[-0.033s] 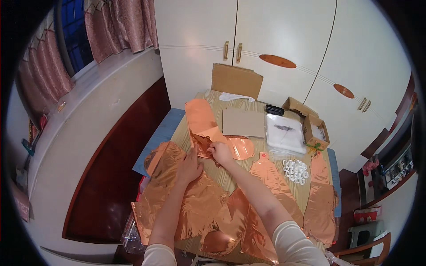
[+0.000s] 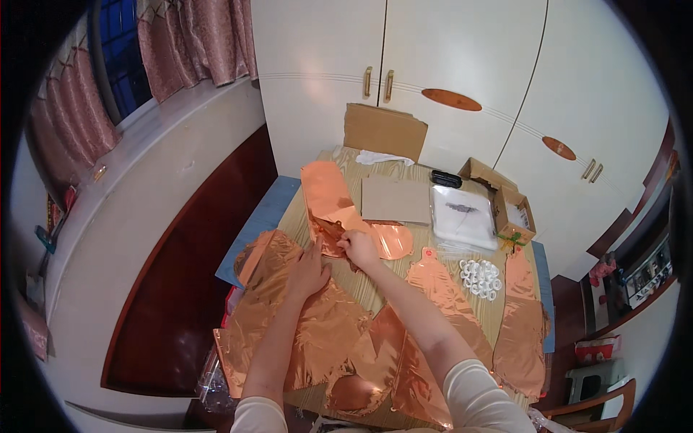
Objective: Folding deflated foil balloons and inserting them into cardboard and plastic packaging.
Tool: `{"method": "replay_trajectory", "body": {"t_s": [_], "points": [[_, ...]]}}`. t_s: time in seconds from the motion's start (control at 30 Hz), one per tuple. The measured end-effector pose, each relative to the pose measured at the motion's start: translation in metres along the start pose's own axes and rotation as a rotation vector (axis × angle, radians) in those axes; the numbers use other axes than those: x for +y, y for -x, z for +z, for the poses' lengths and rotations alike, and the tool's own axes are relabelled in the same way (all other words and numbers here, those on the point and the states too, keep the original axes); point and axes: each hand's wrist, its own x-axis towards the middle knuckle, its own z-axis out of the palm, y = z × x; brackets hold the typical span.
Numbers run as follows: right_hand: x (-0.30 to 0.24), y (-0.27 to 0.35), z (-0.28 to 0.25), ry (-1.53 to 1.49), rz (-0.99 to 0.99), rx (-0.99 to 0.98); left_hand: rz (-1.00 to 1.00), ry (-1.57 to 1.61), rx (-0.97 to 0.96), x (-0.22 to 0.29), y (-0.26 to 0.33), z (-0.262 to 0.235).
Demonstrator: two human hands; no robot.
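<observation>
A flat copper-coloured foil balloon [image 2: 325, 189] lies partly folded on the table, its flap bent back toward me. My right hand [image 2: 361, 250] is closed, pinching the near edge of its folded part. My left hand [image 2: 309, 273] rests with fingers stretched out, its fingertips touching the near left edge of the same balloon. Under my left hand and forearm spreads a large crinkled copper foil balloon [image 2: 332, 317]. Another copper foil balloon [image 2: 437, 289] lies to the right of my right forearm, and one more [image 2: 521, 339] lies at the table's right edge.
Small white rings [image 2: 480, 278] lie in a pile on the wood-grain table [image 2: 292, 219]. Farther back are a grey-brown board [image 2: 395, 199], clear plastic bags [image 2: 463, 220], a black case [image 2: 446, 179] and an open cardboard box [image 2: 515, 215]. Cardboard [image 2: 385, 133] leans on the white cabinet [image 2: 317, 43].
</observation>
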Motion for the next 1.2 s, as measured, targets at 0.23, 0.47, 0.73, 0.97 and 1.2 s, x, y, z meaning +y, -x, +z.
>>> {"method": "replay_trajectory", "body": {"t_s": [0.23,0.47,0.73,0.97,1.2], "points": [[-0.050,0.021,-0.074,0.439,-0.315,0.079,-0.035,0.031,0.023,-0.007,-0.002,0.007],[-0.063,0.046,-0.124,0.417,-0.437,0.183,0.127,-0.240,0.240,-0.011,-0.004,0.025],[-0.058,0.053,-0.108,0.376,-0.392,0.111,0.311,-0.296,0.117,0.037,-0.070,0.030],[-0.077,0.054,-0.094,0.321,-0.385,0.098,0.336,1.431,-0.006,-0.078,-0.144,0.076],[-0.098,0.086,-0.196,0.181,-0.211,0.263,0.038,-0.358,0.028,-0.038,-0.148,0.070]]}}
